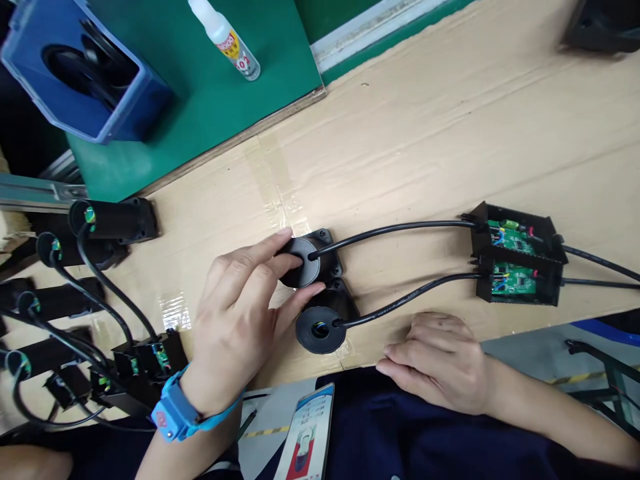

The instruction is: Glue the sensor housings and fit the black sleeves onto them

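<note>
My left hand, with a blue wrist strap, has its thumb and fingers around a round black cap. A fingertip presses on the cap's face, and the cap sits at the end of a black housing with a square flange. A black cable runs from the cap to an open black box with a green circuit board. Just below, a second black disc with coloured wires in its hole leans on another housing. My right hand rests curled closed at the table's near edge, holding nothing visible.
Several black housings with cables and open circuit boxes lie at the left. On a green board stand a blue bin of black parts and a glue bottle. Another black part is at the far right.
</note>
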The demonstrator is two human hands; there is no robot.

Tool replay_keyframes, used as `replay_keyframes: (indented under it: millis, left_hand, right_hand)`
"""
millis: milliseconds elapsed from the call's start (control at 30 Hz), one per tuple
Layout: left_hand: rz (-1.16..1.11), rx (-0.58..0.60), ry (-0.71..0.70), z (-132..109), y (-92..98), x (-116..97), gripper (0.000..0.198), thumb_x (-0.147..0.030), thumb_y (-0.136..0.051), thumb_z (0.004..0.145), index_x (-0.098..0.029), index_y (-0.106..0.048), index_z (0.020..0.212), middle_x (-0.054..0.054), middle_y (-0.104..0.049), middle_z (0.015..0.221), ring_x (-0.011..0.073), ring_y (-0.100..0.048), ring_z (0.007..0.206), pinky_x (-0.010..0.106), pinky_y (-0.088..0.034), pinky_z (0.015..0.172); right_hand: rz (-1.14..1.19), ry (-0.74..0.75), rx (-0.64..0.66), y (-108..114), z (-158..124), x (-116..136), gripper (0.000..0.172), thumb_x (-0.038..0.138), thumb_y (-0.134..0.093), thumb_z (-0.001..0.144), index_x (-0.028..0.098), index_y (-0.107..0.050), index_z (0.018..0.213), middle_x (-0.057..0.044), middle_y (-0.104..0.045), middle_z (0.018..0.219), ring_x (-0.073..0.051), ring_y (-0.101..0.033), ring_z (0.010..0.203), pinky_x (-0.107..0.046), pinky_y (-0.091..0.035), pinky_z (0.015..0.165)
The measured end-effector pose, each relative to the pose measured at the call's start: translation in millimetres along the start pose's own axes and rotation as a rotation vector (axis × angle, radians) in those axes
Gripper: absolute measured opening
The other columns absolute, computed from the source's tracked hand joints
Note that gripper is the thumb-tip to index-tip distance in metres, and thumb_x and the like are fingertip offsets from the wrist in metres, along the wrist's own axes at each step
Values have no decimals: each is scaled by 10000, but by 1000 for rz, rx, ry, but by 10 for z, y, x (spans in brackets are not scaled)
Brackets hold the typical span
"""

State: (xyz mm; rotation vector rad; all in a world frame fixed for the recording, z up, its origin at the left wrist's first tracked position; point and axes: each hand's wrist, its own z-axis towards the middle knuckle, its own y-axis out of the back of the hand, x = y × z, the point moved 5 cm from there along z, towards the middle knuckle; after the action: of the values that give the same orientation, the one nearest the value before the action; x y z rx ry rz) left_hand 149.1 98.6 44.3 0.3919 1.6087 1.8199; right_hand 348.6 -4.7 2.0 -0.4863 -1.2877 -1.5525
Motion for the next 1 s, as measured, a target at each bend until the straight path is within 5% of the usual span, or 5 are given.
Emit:
replay_keyframes:
  millis: [333, 533, 633, 733, 1000]
  left_hand:
    - [-192, 46, 63, -21, -37, 98, 336, -328, -697, 957, -216, -536, 1230, 152, -669, 1321, 274, -644, 1275, 452, -583, 1020]
    - [-313, 38, 14, -313, -162, -24, 1130, -665, -785, 764, -253, -196, 1635, 218, -105, 1731, 453, -167, 1583, 705, -348, 1201]
    - [-192, 55, 17, -405, -270, -112, 1060, -435, -822, 827, -266, -176, 1650, 197, -16, 1739, 451, -170, 1573, 639, -469, 1134]
    - [-196, 27, 31, -407, -309, -112, 1006, -400, -781, 865, -250, -175, 1653, 208, -52, 1735, 450, -220, 1561, 629, -486, 1115]
    - [-176, -62, 26, -47, -321, 206, 869, -441, -721, 901, -245, -285, 1627, 204, -175, 1721, 443, -314, 1534, 609, -486, 1124]
  right_hand:
    - [19, -23, -7, -52, -36, -20, 114, 203, -685, 971, 179, -651, 865, 26, -598, 657, -108, -524, 557, -280, -483, 578]
    - [-232, 176, -113, 240, -64, 100, 111, 289, -779, 909, 203, -710, 925, 32, -674, 679, -125, -613, 614, -296, -545, 651]
    - [-606, 91, -124, 679, -142, -33, 488, 430, -863, 822, 253, -687, 1241, -84, -752, 1160, -275, -698, 1067, -439, -555, 957]
    - [-769, -176, 10, 1056, -240, -335, 829, 558, -747, 894, 217, -403, 1567, -208, -506, 1537, -424, -529, 1370, -635, -462, 1101]
    - [-620, -128, -95, 1166, 135, -601, 383, 381, -722, 941, 202, -612, 1261, -151, -645, 1255, -303, -675, 1170, -480, -613, 996]
